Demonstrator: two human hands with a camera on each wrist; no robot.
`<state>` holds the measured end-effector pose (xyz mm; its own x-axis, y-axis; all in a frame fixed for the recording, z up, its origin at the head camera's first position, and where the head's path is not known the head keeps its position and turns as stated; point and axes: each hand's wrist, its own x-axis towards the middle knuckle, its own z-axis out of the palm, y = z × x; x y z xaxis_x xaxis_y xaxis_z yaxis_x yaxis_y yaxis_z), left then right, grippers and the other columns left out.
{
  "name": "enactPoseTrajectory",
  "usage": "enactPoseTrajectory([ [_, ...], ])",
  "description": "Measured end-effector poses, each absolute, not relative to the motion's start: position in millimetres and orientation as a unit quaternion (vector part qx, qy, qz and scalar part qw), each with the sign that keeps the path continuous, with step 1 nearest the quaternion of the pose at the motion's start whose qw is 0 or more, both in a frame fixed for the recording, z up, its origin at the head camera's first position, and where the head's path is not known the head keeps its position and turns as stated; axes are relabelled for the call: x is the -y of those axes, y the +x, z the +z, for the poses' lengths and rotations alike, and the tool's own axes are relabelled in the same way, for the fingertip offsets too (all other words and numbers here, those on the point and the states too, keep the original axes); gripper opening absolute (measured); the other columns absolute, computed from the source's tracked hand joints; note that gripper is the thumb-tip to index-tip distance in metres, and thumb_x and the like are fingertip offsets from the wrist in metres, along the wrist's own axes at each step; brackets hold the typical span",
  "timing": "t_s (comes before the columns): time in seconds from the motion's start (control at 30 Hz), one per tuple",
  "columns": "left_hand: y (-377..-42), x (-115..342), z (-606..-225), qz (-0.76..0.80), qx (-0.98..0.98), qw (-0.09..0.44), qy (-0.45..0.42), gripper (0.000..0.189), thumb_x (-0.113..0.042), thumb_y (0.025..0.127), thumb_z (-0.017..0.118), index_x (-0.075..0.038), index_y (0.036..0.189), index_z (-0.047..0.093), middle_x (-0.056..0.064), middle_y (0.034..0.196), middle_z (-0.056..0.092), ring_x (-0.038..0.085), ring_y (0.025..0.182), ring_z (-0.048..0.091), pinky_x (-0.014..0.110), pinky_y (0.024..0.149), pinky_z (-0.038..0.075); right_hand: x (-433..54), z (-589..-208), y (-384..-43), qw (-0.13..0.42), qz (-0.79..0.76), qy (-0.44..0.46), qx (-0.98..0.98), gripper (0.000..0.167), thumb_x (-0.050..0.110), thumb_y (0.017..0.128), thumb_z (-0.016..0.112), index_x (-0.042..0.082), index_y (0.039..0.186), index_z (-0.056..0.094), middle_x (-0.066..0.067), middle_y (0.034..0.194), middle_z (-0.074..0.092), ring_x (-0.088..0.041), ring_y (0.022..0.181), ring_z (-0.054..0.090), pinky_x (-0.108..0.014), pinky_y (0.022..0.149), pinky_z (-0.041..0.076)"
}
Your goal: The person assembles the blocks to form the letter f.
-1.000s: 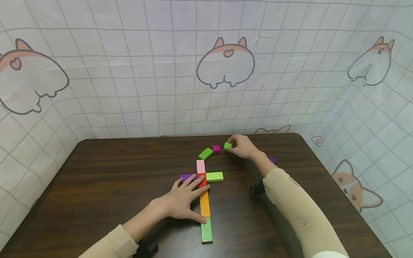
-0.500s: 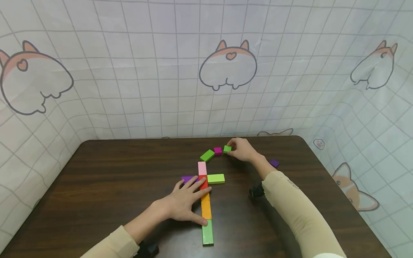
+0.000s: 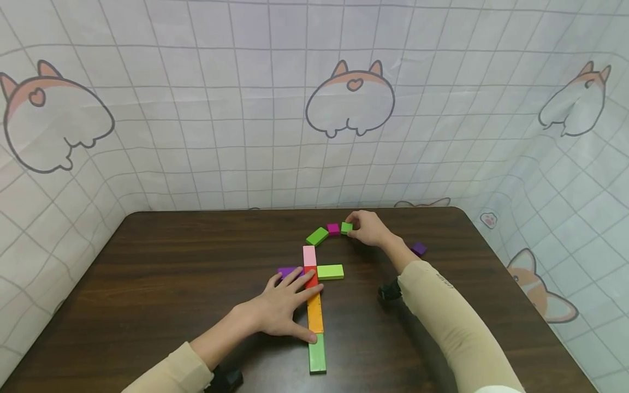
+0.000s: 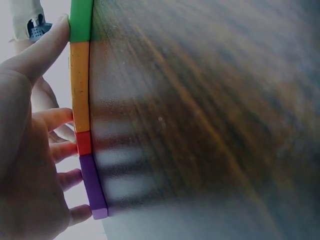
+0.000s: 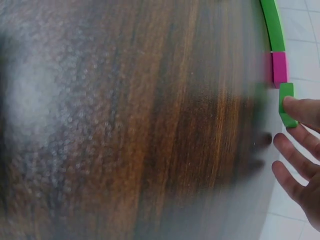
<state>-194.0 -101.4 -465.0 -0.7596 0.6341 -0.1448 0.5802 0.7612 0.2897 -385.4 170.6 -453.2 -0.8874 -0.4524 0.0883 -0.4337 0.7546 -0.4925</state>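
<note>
My right hand (image 3: 369, 228) pinches a small green block (image 3: 346, 228) between thumb and finger, close to the right side of a magenta block (image 3: 333, 229). Left of that lies a slanted green block (image 3: 316, 236), its lower end near a pink block (image 3: 309, 255). Below the pink one run a red block (image 3: 311, 277), an orange piece (image 3: 315, 316) and a long green block (image 3: 317, 357). My left hand (image 3: 282, 308) spreads over this column, fingertips on the red, orange and purple (image 4: 93, 185) blocks, thumb on the long green one. A lime block (image 3: 330, 272) extends right from the red.
A loose dark purple block (image 3: 419, 249) lies on the dark wooden table (image 3: 162, 262), beyond my right forearm. A white gridded curtain (image 3: 221, 136) with dog drawings hangs behind the table and along its sides.
My right hand has brought the small green block down and left, narrowing the gap to the magenta block. My left hand stays over the column. The head view has shifted slightly.
</note>
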Motion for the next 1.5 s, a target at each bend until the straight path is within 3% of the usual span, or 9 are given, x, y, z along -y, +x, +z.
enactPoseTrajectory([
  [0.7, -201, 107, -467, 0.111, -0.929, 0.108, 0.337, 0.102, -0.08, 0.082, 0.063, -0.026, 0.163, 0.032, 0.004, 0.171, 0.015, 0.033, 0.156, 0.006, 0.072, 0.114, 0.011, -164, -456, -388, 0.027, -0.255, -0.226, -0.94, 0.031, 0.008, 0.097, 0.072, -0.004, 0.125, 0.066, -0.017, 0.112, 0.067, -0.032, 0.105, 0.062, -0.048, 0.092, 0.05],
  [1.0, -202, 107, -468, 0.108, -0.93, 0.107, 0.336, 0.103, -0.08, 0.081, 0.063, -0.026, 0.163, 0.031, 0.004, 0.171, 0.014, 0.033, 0.156, 0.006, 0.071, 0.114, 0.01, -163, -456, -390, 0.038, -0.258, -0.223, -0.94, 0.04, 0.011, 0.097, 0.073, -0.004, 0.132, 0.062, -0.022, 0.127, 0.063, -0.037, 0.12, 0.059, -0.05, 0.101, 0.047],
  [1.5, -202, 107, -467, 0.117, -0.927, 0.107, 0.339, 0.103, -0.079, 0.082, 0.064, -0.025, 0.163, 0.032, 0.005, 0.171, 0.014, 0.034, 0.156, 0.005, 0.072, 0.114, 0.009, -182, -451, -385, 0.035, -0.261, -0.245, -0.933, 0.04, 0.009, 0.097, 0.071, -0.005, 0.132, 0.061, -0.022, 0.127, 0.064, -0.038, 0.119, 0.06, -0.051, 0.1, 0.048],
])
